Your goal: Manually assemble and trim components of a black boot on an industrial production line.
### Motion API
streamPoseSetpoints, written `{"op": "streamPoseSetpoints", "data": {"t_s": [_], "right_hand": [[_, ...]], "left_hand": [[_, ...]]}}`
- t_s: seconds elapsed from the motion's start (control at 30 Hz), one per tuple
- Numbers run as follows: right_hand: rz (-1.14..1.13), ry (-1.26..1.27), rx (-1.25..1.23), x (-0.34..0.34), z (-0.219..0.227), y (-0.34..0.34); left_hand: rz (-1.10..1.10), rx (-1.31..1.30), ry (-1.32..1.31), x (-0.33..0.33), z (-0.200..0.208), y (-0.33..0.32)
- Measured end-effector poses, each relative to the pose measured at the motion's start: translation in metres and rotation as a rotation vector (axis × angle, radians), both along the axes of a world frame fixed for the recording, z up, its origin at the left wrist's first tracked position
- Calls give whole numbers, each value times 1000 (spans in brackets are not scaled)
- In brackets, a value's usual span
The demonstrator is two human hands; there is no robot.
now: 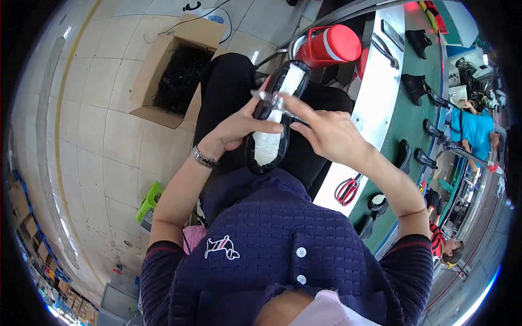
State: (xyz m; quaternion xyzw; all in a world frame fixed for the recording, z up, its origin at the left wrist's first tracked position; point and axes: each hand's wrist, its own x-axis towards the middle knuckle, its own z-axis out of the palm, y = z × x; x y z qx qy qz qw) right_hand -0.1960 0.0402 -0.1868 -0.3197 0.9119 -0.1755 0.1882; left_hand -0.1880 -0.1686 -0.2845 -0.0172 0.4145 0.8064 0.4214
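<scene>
Shoe sits over the lap, white face up, presumably to keep that face reachable. Left hand grasps shoe's left side, thumb across the white, likely steadying it. Right hand is right of shoe, fingers at a blurred shiny piece over it; can't tell if they grip. Box left of shoe, scissors on counter to its right, likely for easy reach.
</scene>
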Motion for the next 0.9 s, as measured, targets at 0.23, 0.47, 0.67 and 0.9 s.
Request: {"op": "streamPoseSetpoints", "data": {"t_s": [0.23,0.47,0.67,0.9], "right_hand": [[-72,32,-106,3,13,-2],[34,-14,154,7,27,-14],[93,-71,409,10,20,-21],[-1,-55,268,27,-1,-13]], "left_hand": [[267,265,-299,46,-15,5],[259,3,-123,48,-13,10],[217,160,-61,51,-28,1],[335,182,-138,64,-18,11]]}}
